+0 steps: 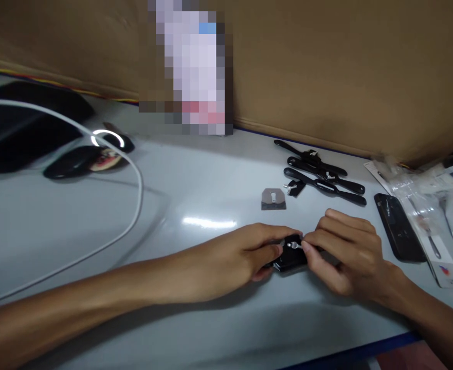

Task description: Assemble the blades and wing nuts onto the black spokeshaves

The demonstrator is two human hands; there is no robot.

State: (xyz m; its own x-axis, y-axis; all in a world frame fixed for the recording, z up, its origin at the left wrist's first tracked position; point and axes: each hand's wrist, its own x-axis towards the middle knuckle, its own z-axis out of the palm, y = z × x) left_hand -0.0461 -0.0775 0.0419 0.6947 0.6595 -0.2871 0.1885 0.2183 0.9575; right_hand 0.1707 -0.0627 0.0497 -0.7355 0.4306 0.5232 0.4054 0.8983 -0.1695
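Both my hands meet over a small black tool body (290, 255) lying on the pale table (195, 288). My left hand (245, 252) grips its left side with curled fingers. My right hand (345, 246) pinches a small silver screw (294, 245) on top of it. Just beyond lies a flat grey metal blade (273, 199) with a keyhole slot. Behind that rest two black spokeshaves (321, 172) side by side, with a small black clamp piece (294, 187) beside them.
A black flat piece (399, 226) and clear plastic packaging (427, 200) lie at the right. A white cable (133, 205) loops across the left, near a dark object (83, 156). A cardboard wall (326, 61) stands behind. The blue table edge (365, 352) runs near me.
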